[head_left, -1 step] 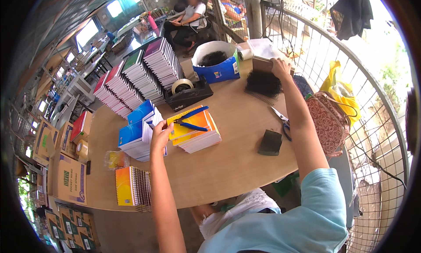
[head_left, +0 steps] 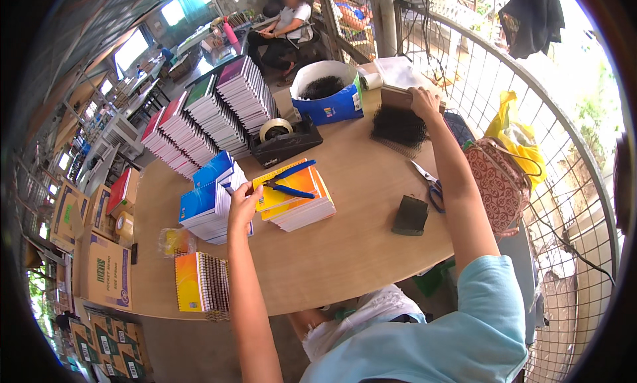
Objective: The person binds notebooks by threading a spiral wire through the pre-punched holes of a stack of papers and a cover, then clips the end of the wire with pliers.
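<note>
Hardly anything has shifted, so the work stands level: left hand [head_left: 244, 205] grasping a yellow notebook [head_left: 269, 198] under pliers [head_left: 295, 192], mid-tabletop [head_left: 352, 250]; right hand [head_left: 424, 103] at far-right black coils [head_left: 398, 126], grip unclear from here.

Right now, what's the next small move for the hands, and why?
Probably have the right hand draw one coil from the black spiral coils. It's right beside that pile, while the left hand is at the stack of yellow notebooks. The separate yellow spiral notebooks near the table's front edge show dark coil bindings.
</note>
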A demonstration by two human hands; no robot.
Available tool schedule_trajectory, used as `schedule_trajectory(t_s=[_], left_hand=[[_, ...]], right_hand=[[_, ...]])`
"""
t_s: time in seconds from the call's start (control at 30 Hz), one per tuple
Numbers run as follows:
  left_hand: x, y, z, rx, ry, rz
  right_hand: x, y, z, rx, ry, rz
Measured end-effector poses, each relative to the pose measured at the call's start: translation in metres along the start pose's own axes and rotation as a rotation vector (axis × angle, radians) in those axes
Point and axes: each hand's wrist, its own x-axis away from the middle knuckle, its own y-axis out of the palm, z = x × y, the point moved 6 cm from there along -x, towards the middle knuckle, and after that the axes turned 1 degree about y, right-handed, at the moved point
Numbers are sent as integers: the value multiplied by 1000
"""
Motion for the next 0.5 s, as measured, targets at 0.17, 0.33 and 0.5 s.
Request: schedule_trajectory(t_s=[0.17,0.33,0.5], left_hand=[[7,-7,0,-32,-17,63],[4,10,15,17,-7,-35],[8,-4,12,5,-14,26]], right_hand=[[52,2,-37,-149,-190,102],[90,-12,-40,-180,-236,41],[227,-68,-83,-429,-445,152]])
